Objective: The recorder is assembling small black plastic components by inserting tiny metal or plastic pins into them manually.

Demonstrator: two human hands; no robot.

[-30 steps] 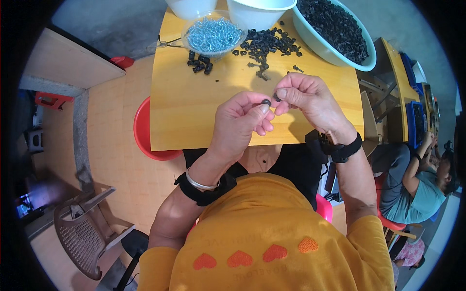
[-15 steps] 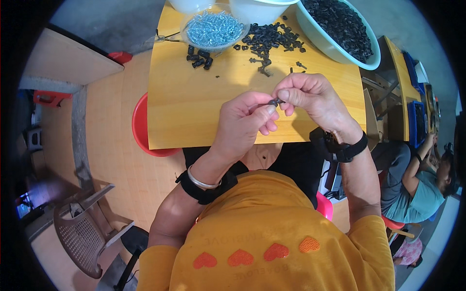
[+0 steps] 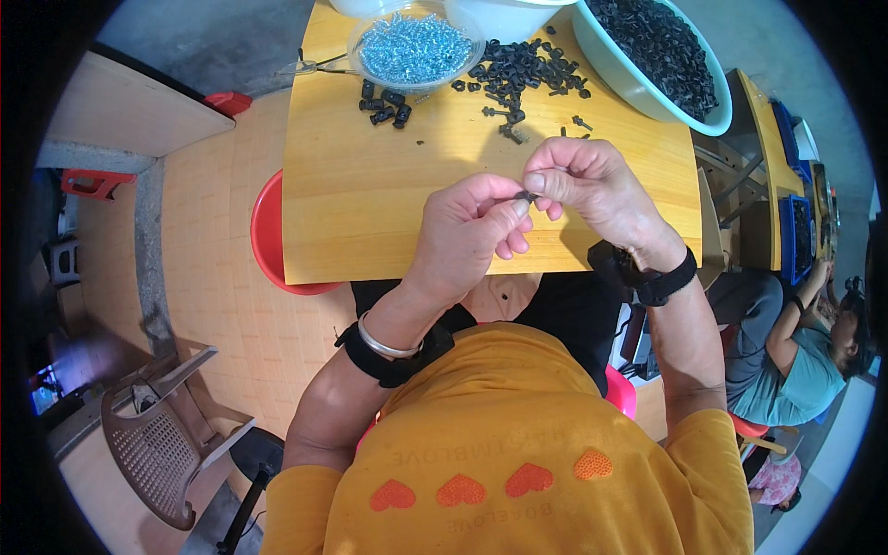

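Over the near part of the wooden table [image 3: 370, 203], both my hands meet at a small black plastic part [image 3: 525, 196]. My left hand [image 3: 472, 222] pinches it between thumb and fingertips. From the other side, my right hand [image 3: 592, 190] has its thumb and forefinger closed on the same part; the fingertips hide most of it. Beyond my hands lies a loose pile of small black parts [image 3: 536, 72]. A group of black cylindrical pieces [image 3: 384, 106] lies to its left. Behind them is a clear bowl of small metal springs [image 3: 416, 51].
A pale green basin [image 3: 647, 65] heaped with black parts stands at the far right, white tubs [image 3: 504, 18] at the back. A red basin [image 3: 268, 236] shows below the table's left edge. A wicker-backed chair [image 3: 153, 453] is at lower left; another person [image 3: 795, 361] sits at right.
My hands stay together at the same spot, and the small black part has turned slightly between the fingertips. The whole view has shifted a little.
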